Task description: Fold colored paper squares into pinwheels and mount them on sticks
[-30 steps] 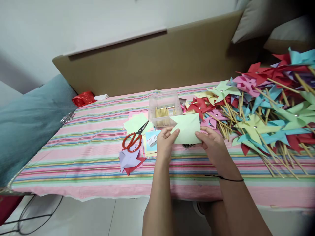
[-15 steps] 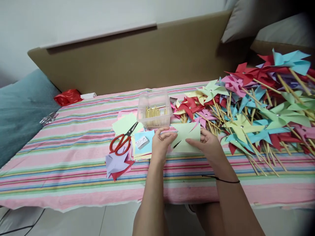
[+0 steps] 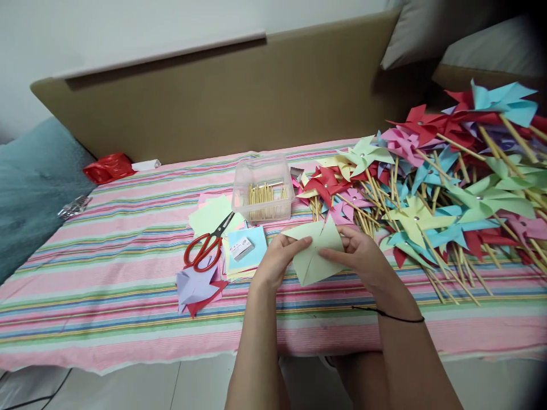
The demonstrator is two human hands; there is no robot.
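A pale green paper square (image 3: 314, 265) with slits cut in from its corners is held up between my two hands, one corner pointing down. My left hand (image 3: 277, 256) pinches its left side, thumb on top. On the right side, my right hand (image 3: 359, 253) grips the paper with its thumb laid across the face and fingers behind. Left of my hands lie red-handled scissors (image 3: 209, 242), resting partly on loose paper sheets. A small white box (image 3: 241, 249) sits on a stack of blue and other coloured paper squares (image 3: 256, 236).
Behind my hands stands a clear plastic box (image 3: 262, 188) with short bamboo sticks. Many finished paper pinwheels (image 3: 427, 216) on sticks heap up at the right. Purple and red cut papers (image 3: 199, 287) lie near the scissors. A red plastic bag (image 3: 109, 168) rests at the far left.
The green paper has been turned from lying square to a tilted, corner-down position, and both hands have shifted their grip on its edges. The view has swung slightly.
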